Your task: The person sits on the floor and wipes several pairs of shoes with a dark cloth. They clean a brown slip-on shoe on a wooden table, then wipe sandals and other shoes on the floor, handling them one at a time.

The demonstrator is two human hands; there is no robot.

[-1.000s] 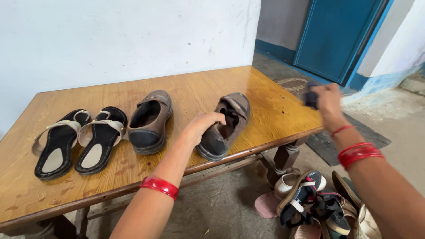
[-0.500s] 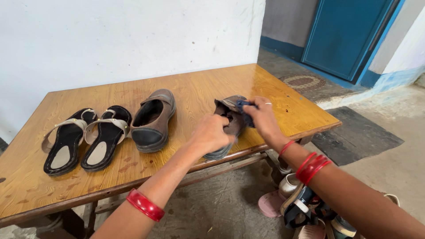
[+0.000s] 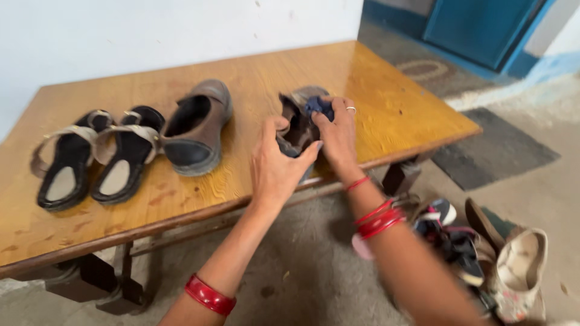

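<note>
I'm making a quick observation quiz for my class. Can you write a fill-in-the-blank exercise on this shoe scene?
1. The left hand grips the heel end of a brown leather shoe lying on the ____ table.
2. The right hand presses a dark ____ cloth against that shoe.
3. Beside the other brown closed shoe lies a pair of ____ sandals with beige straps.

Missing words: wooden; blue; black
</note>
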